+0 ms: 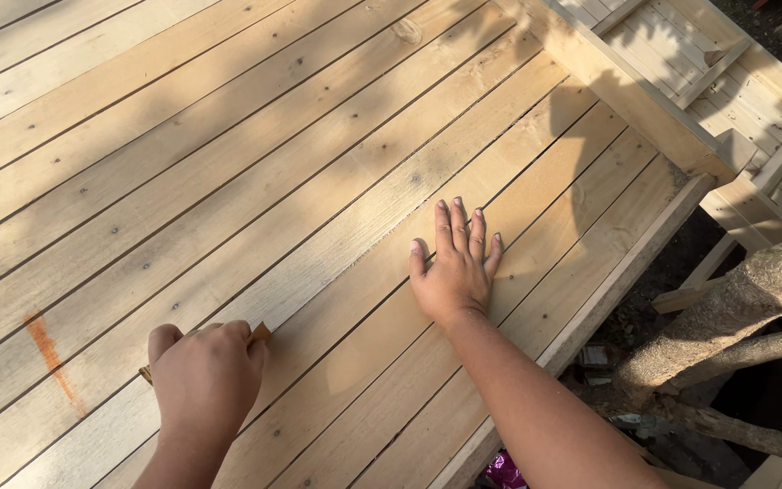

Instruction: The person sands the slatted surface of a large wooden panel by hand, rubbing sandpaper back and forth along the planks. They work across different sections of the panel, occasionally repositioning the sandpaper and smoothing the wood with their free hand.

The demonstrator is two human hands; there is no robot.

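Observation:
A wide surface of pale wooden planks [300, 163] fills most of the view. My left hand [205, 380] is closed around a small brown block [259, 333], probably a sanding block, pressed against a plank near the bottom left. Only the block's two ends show beyond my fingers. My right hand [454, 267] lies flat on a plank further right, fingers together and pointing away from me, holding nothing.
An orange-brown streak [50, 360] marks the planks at the left. The planked surface ends at a board edge [608, 299] on the right. Beyond it lie rough tree branches [735, 317] and dark ground. More slatted wooden structures [708, 81] stand at the top right.

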